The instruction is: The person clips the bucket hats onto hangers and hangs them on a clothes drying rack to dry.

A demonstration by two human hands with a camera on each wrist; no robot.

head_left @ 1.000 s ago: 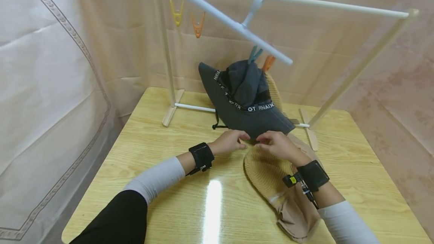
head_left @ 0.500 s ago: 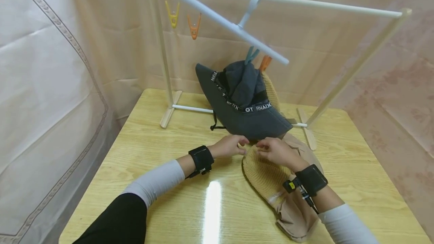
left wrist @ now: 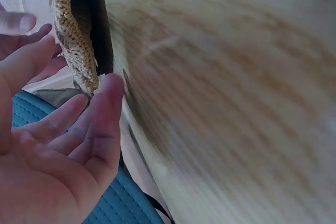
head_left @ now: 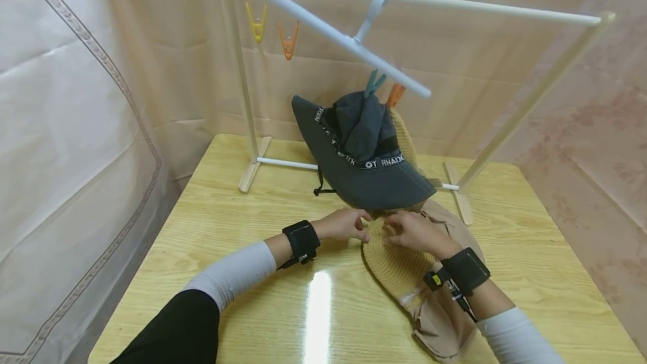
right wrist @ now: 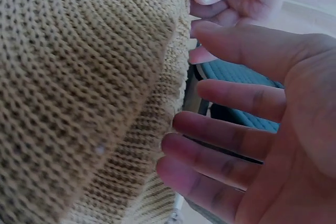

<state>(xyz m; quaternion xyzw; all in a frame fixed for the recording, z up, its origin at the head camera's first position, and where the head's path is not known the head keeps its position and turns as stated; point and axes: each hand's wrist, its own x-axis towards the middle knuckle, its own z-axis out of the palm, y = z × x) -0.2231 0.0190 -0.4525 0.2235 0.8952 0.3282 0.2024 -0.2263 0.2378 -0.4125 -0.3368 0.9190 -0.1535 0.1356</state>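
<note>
A tan knitted hat point(head_left: 391, 260) with a beige cloth part point(head_left: 447, 319) lies on the table in front of the rack. My left hand point(head_left: 345, 224) is at its left end, and in the left wrist view the relaxed fingertips reach the knitted edge point(left wrist: 73, 40). Over the hat's upper part is my right hand point(head_left: 417, 233); in the right wrist view its fingers point(right wrist: 220, 129) are spread and nearly straight, tips at the knit point(right wrist: 94, 66). Just beyond both hands hangs a dark grey bucket hat point(head_left: 376, 184), its crown held by a teal clothespin point(head_left: 374, 84).
A white hanger point(head_left: 343, 40) hangs slanted from the rack's top bar point(head_left: 480, 7). Yellow point(head_left: 258, 22) and orange clothespins point(head_left: 288, 41) hang at its left. Another orange clothespin point(head_left: 396, 95) holds a tan knitted hat point(head_left: 403, 133) behind the grey one. The wooden table point(head_left: 212, 251) extends around.
Both hands have come down and nearer, from the grey hat's brim to the knitted hat on the table. The view has shifted slightly; the hanging hats stay in place.
</note>
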